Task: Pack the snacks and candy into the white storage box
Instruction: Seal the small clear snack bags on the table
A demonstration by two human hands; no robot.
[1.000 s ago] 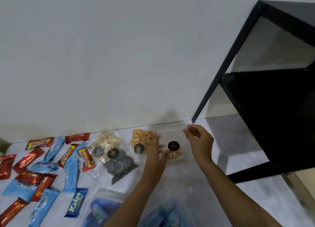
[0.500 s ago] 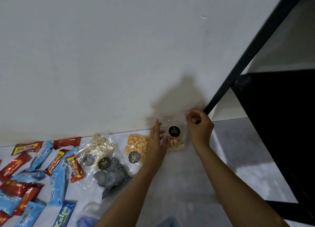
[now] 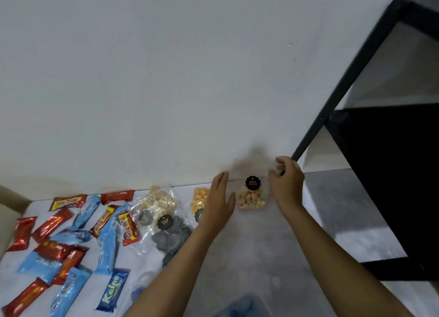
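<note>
We've hardly started: right grip [image 3: 286, 183] pinches a candy bag [image 3: 253, 199], left grip [image 3: 219, 197] lies open, bars [image 3: 52, 225] lie loose, box unseen.

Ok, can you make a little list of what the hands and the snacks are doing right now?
candy bag: clear, pastel pieces, black sticker, near the wall
left hand: straight fingers beside the bag's left side
right hand: curled fingers seem to pinch the bag's top
orange cubes bag: partly behind the left hand
swirl biscuit bag: further left
red and blue bars: spread across the table's left
black shelf: at the right
white box: not in view
</note>
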